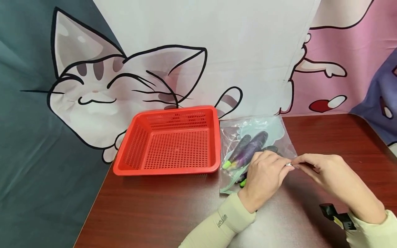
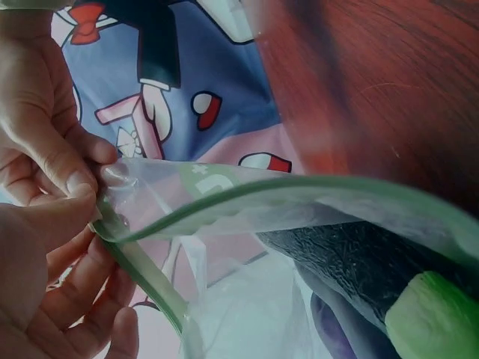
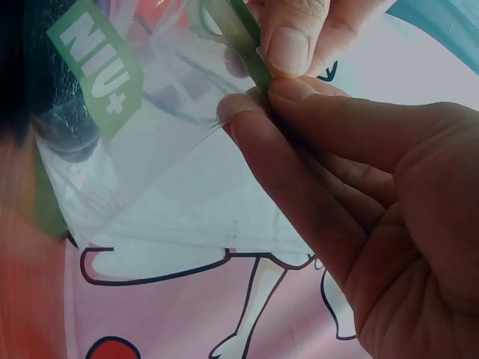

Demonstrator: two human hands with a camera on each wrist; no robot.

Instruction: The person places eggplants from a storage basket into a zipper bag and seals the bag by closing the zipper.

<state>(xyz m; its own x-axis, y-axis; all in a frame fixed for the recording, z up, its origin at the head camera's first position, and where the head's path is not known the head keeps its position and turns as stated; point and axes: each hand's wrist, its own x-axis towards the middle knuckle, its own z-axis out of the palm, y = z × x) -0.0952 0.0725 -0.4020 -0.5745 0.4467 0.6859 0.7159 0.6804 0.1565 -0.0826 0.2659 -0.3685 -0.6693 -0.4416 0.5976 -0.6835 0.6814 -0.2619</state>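
Note:
A clear zip bag (image 1: 227,179) with a green seal strip (image 2: 284,188) holds several eggplants (image 1: 249,151), dark purple with bright green ends. In the left wrist view, its mouth gapes along part of the strip, and a green-ended eggplant (image 2: 434,314) shows close by. My left hand (image 1: 263,174) pinches the strip near the bag's right corner. Right beside it, my right hand (image 1: 336,179) pinches the end of the strip between thumb and fingers. In the right wrist view, the fingertips of both hands meet at the green strip (image 3: 251,45).
A red plastic basket (image 1: 176,150) with a perforated bottom stands left of the bag on the dark wooden table (image 1: 149,206). Behind the table hangs a cartoon-printed cloth (image 1: 254,51). A black wrist device (image 1: 338,217) sits at the right wrist.

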